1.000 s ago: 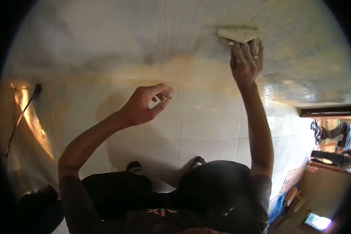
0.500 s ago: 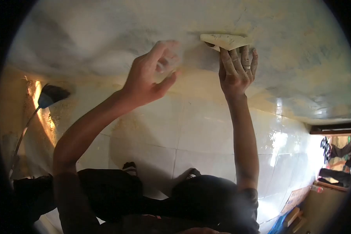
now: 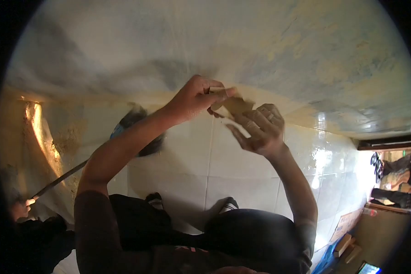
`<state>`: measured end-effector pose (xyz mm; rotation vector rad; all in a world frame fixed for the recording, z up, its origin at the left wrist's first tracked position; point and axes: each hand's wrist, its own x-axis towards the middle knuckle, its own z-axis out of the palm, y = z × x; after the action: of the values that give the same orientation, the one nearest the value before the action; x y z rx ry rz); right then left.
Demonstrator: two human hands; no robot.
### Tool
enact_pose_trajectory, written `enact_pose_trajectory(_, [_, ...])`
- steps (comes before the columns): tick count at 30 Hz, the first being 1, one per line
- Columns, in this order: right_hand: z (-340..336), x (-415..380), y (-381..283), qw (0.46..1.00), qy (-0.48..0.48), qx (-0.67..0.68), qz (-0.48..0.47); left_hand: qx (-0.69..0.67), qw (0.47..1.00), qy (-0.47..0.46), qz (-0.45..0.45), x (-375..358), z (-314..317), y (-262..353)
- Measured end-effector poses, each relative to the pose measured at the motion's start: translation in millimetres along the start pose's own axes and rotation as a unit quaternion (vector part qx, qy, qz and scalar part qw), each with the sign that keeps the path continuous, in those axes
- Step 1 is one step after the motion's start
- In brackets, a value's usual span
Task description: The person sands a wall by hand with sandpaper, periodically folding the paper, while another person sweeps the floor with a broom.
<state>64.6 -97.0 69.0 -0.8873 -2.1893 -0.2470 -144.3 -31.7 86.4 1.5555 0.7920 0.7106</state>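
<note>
A bent, yellowish sheet (image 3: 239, 106) is between my two hands, in front of the lower edge of the patchy grey and yellow wall (image 3: 278, 50). My left hand (image 3: 198, 101) pinches the sheet's left end between thumb and fingers. At the sheet's right end is my right hand (image 3: 260, 127), dusty, with its fingers curled against the edge and its thumb apart below. Motion blurs the sheet a little, and my fingers hide parts of it.
Pale, glossy floor tiles (image 3: 242, 185) lie below my arms. At the left a person's hand (image 3: 23, 208) holds a broom (image 3: 61, 177), whose head is partly behind my left forearm. Wood blocks (image 3: 345, 246) and a blue sheet (image 3: 324, 262) lie at the lower right.
My right hand has brought the sheet down and left, off the wall. My left hand has moved right and closed on it. The broom has swung right, and the person's hand on it now shows.
</note>
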Motion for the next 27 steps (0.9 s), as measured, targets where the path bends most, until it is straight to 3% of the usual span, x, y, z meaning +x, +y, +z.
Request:
enact_pose_trajectory(3, [-13, 6, -11, 0.998, -0.027, 0.022, -0.061, -0.181, 0.967, -0.064, -0.166, -3, 6, 1])
enact_pose_trajectory(6, [-11, 6, -17, 0.991, -0.056, -0.045, -0.116, -0.254, 0.928, -0.193, -0.191, -11, 6, -13])
enact_pose_trajectory(9, [-14, 8, -30, 0.992, -0.071, -0.079, -0.073, -0.349, 0.896, -0.125, -0.242, -16, 18, -20])
enact_pose_trajectory(10, [-18, 12, -36, 0.992, -0.07, -0.087, -0.049, -0.344, 0.896, -0.146, -0.237, -13, 19, -37])
enact_pose_trajectory(13, [-20, 13, -37, 0.999, -0.037, -0.026, -0.013, -0.317, 0.905, -0.077, -0.272, -10, 23, -39])
enact_pose_trajectory(17, [-20, 3, -31, 0.984, 0.003, 0.12, 0.128, -0.331, 0.941, 0.05, -0.046, -21, 35, 4])
enact_pose_trajectory(18, [-20, 2, -31, 0.968, 0.017, 0.166, 0.185, -0.266, 0.964, -0.014, 0.026, -23, 27, 2])
enact_pose_trajectory(20, [-19, 3, -33, 0.919, 0.066, 0.289, 0.259, -0.171, 0.984, -0.004, 0.047, -25, 28, 7])
enact_pose_trajectory(23, [-26, 11, -44, 0.887, 0.074, 0.326, 0.318, -0.088, 0.99, 0.05, 0.1, -30, 34, 16])
enact_pose_trajectory(27, [-41, 29, -52, 0.774, 0.035, 0.448, 0.447, -0.045, 0.988, 0.101, 0.11, -38, 38, 26])
